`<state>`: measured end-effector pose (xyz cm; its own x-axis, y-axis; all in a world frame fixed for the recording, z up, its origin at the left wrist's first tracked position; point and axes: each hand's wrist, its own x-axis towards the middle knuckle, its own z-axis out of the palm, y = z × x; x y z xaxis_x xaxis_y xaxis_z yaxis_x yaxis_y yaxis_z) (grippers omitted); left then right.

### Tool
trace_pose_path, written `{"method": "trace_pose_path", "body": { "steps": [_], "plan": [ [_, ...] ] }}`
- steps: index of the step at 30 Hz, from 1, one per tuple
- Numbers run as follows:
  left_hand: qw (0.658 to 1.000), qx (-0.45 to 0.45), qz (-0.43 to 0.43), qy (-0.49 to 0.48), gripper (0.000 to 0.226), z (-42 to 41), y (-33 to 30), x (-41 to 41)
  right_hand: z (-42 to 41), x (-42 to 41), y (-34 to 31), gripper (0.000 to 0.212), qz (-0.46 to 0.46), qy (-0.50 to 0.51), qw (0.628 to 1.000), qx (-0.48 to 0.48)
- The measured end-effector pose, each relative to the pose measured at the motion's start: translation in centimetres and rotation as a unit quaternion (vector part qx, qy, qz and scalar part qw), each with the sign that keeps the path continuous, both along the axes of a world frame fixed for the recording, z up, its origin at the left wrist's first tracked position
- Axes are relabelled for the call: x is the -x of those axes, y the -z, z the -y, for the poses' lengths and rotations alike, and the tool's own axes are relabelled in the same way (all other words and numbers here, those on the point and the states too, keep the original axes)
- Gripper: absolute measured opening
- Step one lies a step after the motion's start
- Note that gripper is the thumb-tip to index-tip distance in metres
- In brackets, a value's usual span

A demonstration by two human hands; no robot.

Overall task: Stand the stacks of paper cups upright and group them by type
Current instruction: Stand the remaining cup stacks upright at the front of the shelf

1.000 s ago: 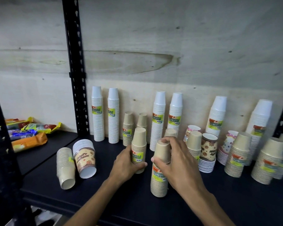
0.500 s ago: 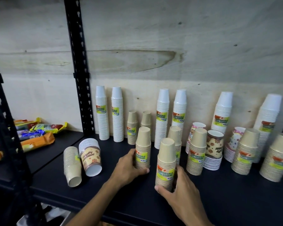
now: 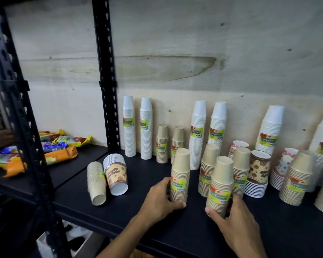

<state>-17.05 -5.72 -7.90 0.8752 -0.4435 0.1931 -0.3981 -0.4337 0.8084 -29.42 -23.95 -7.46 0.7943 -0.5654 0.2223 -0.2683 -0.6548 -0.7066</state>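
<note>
While both hands gripped kraft stacks at the front of the dark shelf (image 3: 175, 228), each stack stood upright, rim down. The left hand (image 3: 159, 199) was wrapped around the lower half of one kraft cup stack (image 3: 180, 175), thumb at its base. The right hand (image 3: 233, 226) clasped the base of a second kraft stack (image 3: 221, 185), fingers curled around its bottom rims. Just behind that second stack stood two more upright kraft stacks (image 3: 209, 168), close together. Two short kraft stacks (image 3: 162, 144) stood against the plywood back wall (image 3: 175, 43), between pairs of tall white cup stacks (image 3: 137, 127). To the right, a brown patterned stack (image 3: 257, 170) and a pink dotted stack (image 3: 285, 164) stood among further kraft and white stacks. Left of the hands, well apart, a kraft stack (image 3: 96, 181) and a patterned stack (image 3: 116, 174) lay on their sides, touching, open ends toward the shelf edge. Snack packets (image 3: 60, 151) lay on the adjoining shelf.
</note>
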Motion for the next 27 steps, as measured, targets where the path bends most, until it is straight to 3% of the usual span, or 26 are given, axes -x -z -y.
{"method": "trace_pose_path", "body": {
  "steps": [3,6,10,13,16,19,24,27],
  "plan": [
    [1.0,-0.012,-0.002,-0.012,0.1,-0.8,-0.5,0.7,0.0,0.2,0.6,0.095,0.008,-0.009,0.999,-0.042],
    [0.998,-0.008,0.015,-0.053,0.112,-2.6,-2.0,1.6,-1.1,1.1,1.0,0.08,0.088,0.043,0.995,-0.011],
    [0.987,-0.002,0.078,-0.137,0.084,-6.1,-4.6,2.8,-5.1,2.0,0.5,0.051,0.266,0.025,0.961,0.077],
    [0.972,-0.017,0.113,-0.206,0.056,-8.8,-5.9,2.9,-8.4,1.0,-0.5,0.04,0.304,-0.053,0.947,0.092],
    [0.955,-0.036,0.121,-0.27,0.042,-11.3,-6.0,2.2,-11.2,-0.8,-1.5,0.037,0.273,-0.121,0.951,0.076],
    [0.934,-0.067,0.126,-0.328,0.042,-13.7,-4.7,1.1,-13.6,-3.6,-2.1,0.037,0.184,-0.186,0.964,0.053],
    [0.931,-0.113,0.046,-0.345,0.046,-16.1,-2.1,-0.2,-17.1,-8.5,-2.5,0.061,-0.001,-0.235,0.972,-0.014],
    [0.938,-0.113,0.012,-0.328,0.045,-16.6,-1.5,-0.3,-18.7,-10.8,-2.3,0.071,-0.063,-0.245,0.967,-0.041]
  ]
}}
